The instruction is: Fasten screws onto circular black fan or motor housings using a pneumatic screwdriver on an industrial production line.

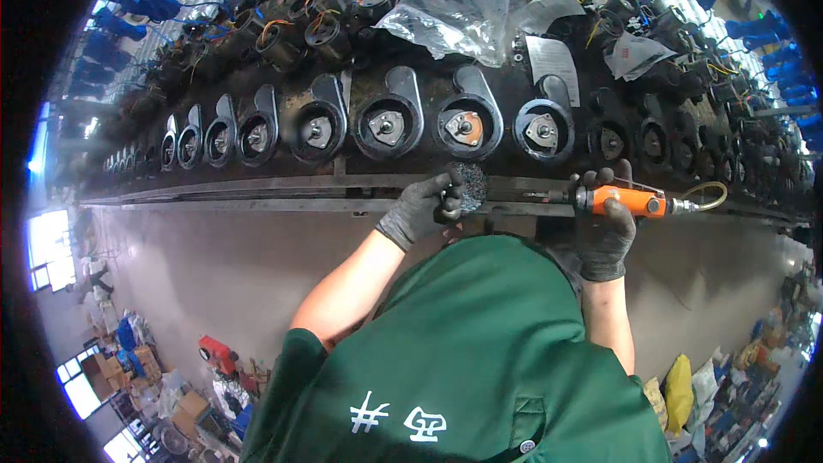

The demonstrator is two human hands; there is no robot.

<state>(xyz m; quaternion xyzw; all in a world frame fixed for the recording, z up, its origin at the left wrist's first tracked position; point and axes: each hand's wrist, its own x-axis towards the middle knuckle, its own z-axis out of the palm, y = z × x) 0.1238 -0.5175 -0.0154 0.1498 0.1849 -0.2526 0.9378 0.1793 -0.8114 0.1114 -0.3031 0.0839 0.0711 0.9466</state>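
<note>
Grinder (619, 201) gripped by right hand (604, 227) | left hand (424, 206) holds its wire brush (469, 186) | steel rail (257, 193), workshop

Lighting: mixed, moderate. Daylight enters through windows (50, 249) at the left rim, blown out to white. Dark castings (386, 124) along the bench read dim, with little detail in their shadows. Glare: sheen on the plastic sheet (467, 13). Distortion: strong fisheye; the bench rail (257, 193) bows, black vignette rings the frame. Focus: centre fairly sharp; rim soft and smeared.
</note>
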